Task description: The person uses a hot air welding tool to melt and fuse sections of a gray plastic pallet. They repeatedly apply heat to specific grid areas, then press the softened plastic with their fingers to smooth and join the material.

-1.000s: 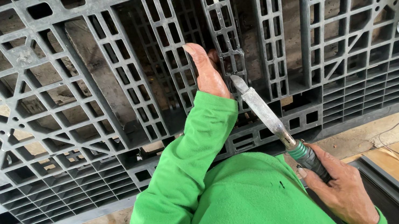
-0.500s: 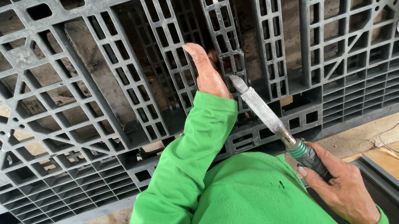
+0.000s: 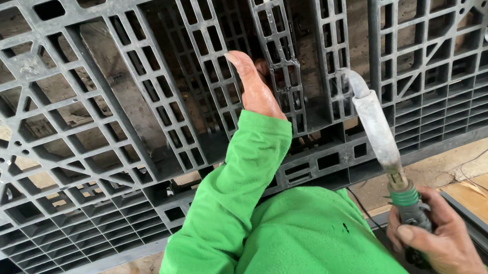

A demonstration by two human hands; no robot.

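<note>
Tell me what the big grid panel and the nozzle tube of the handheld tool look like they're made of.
Grid panel: looks like moulded plastic, dark grey, matte and scuffed; thin ribs and cut-out cells with rounded corners suggest moulding. Nozzle tube: probably metal, dull silver-grey and tarnished, bent at the tip; a green collar, likely plastic, sits just above the right hand. The left hand rests against the panel.
</note>
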